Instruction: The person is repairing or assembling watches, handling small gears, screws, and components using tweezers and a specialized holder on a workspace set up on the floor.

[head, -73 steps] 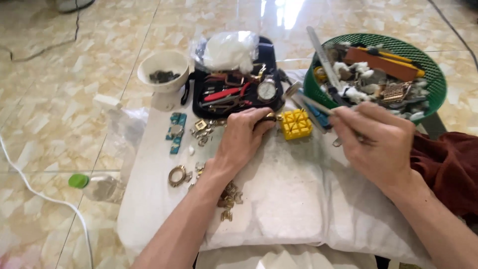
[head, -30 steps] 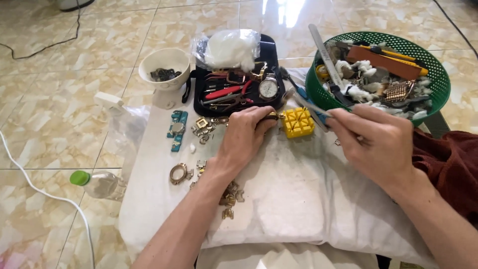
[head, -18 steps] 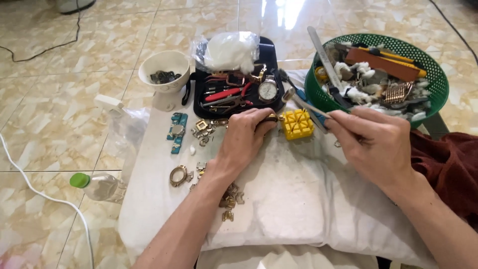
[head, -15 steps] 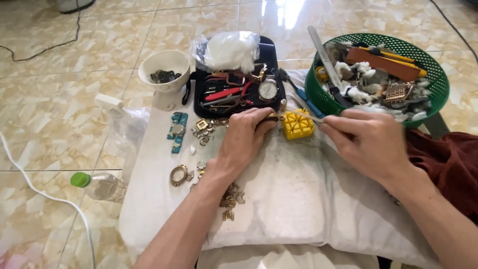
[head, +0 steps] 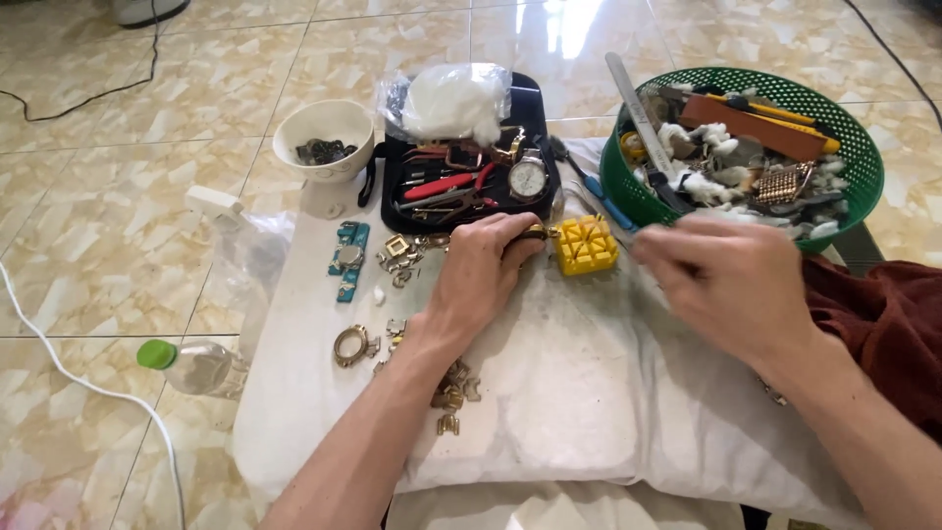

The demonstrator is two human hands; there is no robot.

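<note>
On the white pillow (head: 589, 393), the left hand (head: 481, 280) has its grip clenched on a watch band at the yellow holder block (head: 586, 245); the blurred right hand (head: 731, 285), its grip unreadable, could knock the block and scatter loose links (head: 451, 393).

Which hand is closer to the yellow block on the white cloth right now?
Left. The left hand lies right beside the yellow block, its fingers at the block's left edge. The right hand sits apart, off to the block's right.
</note>
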